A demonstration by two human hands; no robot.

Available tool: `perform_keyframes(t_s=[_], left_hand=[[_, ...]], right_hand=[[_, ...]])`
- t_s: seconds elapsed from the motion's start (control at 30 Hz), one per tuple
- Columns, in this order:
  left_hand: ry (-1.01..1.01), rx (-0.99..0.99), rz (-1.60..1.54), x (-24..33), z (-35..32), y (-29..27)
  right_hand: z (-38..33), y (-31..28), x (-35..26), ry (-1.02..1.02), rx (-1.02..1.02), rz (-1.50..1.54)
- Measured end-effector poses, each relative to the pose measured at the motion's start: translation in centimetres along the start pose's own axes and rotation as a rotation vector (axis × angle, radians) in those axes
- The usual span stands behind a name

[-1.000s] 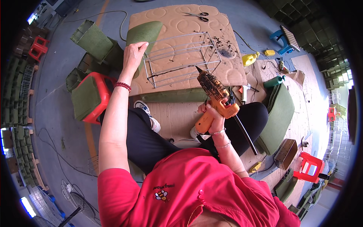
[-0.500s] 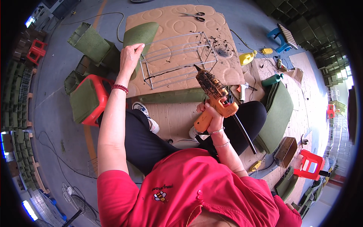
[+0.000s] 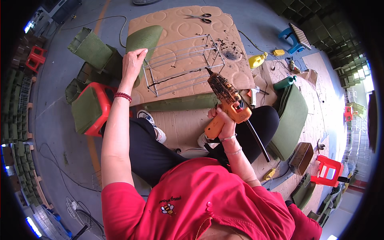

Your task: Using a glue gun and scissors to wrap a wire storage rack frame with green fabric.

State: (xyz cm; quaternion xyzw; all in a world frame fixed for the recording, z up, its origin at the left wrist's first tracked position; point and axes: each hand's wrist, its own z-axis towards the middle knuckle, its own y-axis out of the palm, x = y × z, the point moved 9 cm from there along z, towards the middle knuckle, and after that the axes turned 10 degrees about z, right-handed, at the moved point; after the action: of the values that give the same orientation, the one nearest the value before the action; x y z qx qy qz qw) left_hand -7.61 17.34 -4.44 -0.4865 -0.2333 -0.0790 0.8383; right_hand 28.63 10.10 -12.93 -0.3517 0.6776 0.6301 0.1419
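Note:
My right hand [image 3: 224, 124] is wrapped round the handle of an orange glue gun [image 3: 228, 100], its barrel caked with black glue and a dark glue stick [image 3: 259, 140] jutting from its back. The nozzle points at a wire frame [image 3: 184, 60] on the cardboard-topped table. A black strand of glue [image 3: 176, 77] runs along the frame's near wire. At the frame's left end, my left hand [image 3: 134, 62] pinches the frame's corner, next to a curved green sheet [image 3: 145, 39]. Its fingertips are pressed together there.
Scissors [image 3: 200, 17] lie at the table's far edge, black scraps [image 3: 230, 50] to the right. A red stool [image 3: 94, 108] with green sheets stands left. Stacked green sheets [image 3: 292, 120], a yellow bottle [image 3: 258, 60], a teal bottle [image 3: 285, 82] and a blue stool [image 3: 294, 42] are at right.
The view has shifted slightly, so the table and frame appear a little further left. Both hands keep their holds, and the nozzle stays by the near wire's right part.

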Motion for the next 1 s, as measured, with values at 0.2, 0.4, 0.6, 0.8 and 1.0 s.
perform_keyframes(t_s=[0.2,0.4,0.6,0.8,1.0], left_hand=[[0.005,0.002,0.004,-0.2,0.1,0.1],[0.005,-0.002,-0.003,0.0,0.2,0.3],[-0.003,-0.001,-0.007,-0.2,0.1,0.1],[-0.048,-0.055,0.019,-0.2,0.1,0.3],[-0.032,-0.031,0.001,-0.2,0.2,0.3]], right_hand=[[0.2,-0.1,0.0,-0.022,0.000,0.018],[-0.5,1.0,1.7,0.062,-0.021,-0.025],[-0.2,0.3,1.0,0.032,-0.006,-0.006],[0.3,-0.6,-0.3,-0.005,0.008,-0.002],[0.1,0.1,0.1,0.017,0.004,-0.028]])
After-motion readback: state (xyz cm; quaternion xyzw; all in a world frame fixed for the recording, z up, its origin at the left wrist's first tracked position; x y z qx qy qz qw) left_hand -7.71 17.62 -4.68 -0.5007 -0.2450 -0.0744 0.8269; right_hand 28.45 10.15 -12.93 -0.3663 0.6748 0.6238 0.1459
